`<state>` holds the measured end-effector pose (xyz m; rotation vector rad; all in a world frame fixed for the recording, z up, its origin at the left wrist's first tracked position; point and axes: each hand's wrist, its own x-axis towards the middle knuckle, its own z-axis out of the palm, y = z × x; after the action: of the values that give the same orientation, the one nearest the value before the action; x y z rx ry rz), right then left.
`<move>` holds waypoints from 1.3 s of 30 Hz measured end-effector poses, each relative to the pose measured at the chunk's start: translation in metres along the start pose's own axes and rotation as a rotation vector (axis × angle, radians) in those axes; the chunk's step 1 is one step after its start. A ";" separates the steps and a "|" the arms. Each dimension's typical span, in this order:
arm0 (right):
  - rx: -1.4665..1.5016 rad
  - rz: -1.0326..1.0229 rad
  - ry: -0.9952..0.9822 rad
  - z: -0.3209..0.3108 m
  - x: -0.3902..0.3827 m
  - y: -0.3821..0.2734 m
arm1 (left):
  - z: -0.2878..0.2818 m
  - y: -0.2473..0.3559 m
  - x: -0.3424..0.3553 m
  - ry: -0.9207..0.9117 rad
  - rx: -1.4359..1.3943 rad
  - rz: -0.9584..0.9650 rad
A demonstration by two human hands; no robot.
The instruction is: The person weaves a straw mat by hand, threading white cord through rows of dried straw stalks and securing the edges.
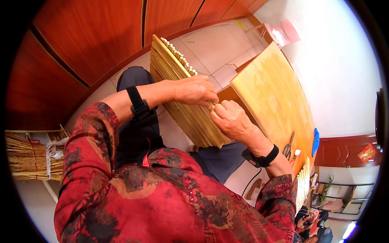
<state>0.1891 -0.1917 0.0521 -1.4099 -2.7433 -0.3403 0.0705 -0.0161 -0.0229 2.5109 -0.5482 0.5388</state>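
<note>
A big yellow wooden board (272,97) sits at about two o'clock, with a pair of scissors (288,148) lying on it near four o'clock. A pink stool (286,32) stands on the pale floor (212,48) at one o'clock. At nine o'clock, bundles of dry straw (28,158) rest on a shelf.

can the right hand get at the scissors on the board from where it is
Probably yes: the scissors lie bare on the wooden board, close beside the right wrist, nothing over them. But the right hand is busy pinching at the straw mat.
</note>
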 end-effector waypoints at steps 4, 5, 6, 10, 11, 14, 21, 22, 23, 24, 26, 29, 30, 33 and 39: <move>0.185 -0.114 0.196 -0.004 0.010 -0.008 | 0.010 0.001 0.001 0.031 0.081 0.016; 0.253 -0.155 0.263 -0.014 0.019 -0.019 | 0.013 0.001 0.004 0.064 0.104 0.025; 0.340 -0.221 0.242 -0.026 0.037 -0.028 | 0.004 -0.002 0.012 0.037 0.107 0.011; 0.544 -0.080 0.438 -0.037 0.027 -0.039 | 0.006 0.004 0.002 0.005 0.097 -0.066; 0.558 -0.059 0.429 -0.033 0.030 -0.048 | 0.007 0.004 0.004 -0.003 0.103 -0.054; 0.805 0.237 0.255 -0.027 0.015 -0.059 | 0.001 0.002 0.009 -0.028 0.098 -0.059; 1.264 0.754 0.330 0.003 -0.016 -0.098 | -0.006 0.013 -0.003 0.074 0.159 -0.115; 1.338 0.808 0.277 0.005 -0.032 -0.109 | -0.009 0.014 -0.005 0.133 0.212 -0.168; 1.382 0.892 0.262 0.015 -0.058 -0.124 | -0.009 0.012 -0.006 0.185 0.273 -0.220; 1.407 0.974 0.244 0.017 -0.084 -0.138 | -0.012 0.011 -0.007 0.289 0.302 -0.252; 1.778 1.346 0.616 0.012 -0.135 -0.164 | 0.002 0.019 -0.005 0.217 0.311 -0.215; 1.687 1.334 0.698 0.000 -0.151 -0.180 | 0.020 0.037 -0.008 0.123 0.371 -0.198; 1.685 1.345 0.700 -0.005 -0.141 -0.179 | 0.021 0.037 -0.007 0.128 0.371 -0.190; 1.557 1.441 0.338 -0.006 -0.125 -0.158 | 0.035 0.039 0.001 0.110 0.353 -0.177; 1.236 1.338 0.705 0.044 -0.077 -0.124 | 0.035 0.043 0.005 0.045 0.317 -0.125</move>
<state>0.1371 -0.3131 -0.0230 -1.6697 -0.6765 0.6494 0.0636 -0.0713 -0.0315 2.7998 -0.3042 0.6780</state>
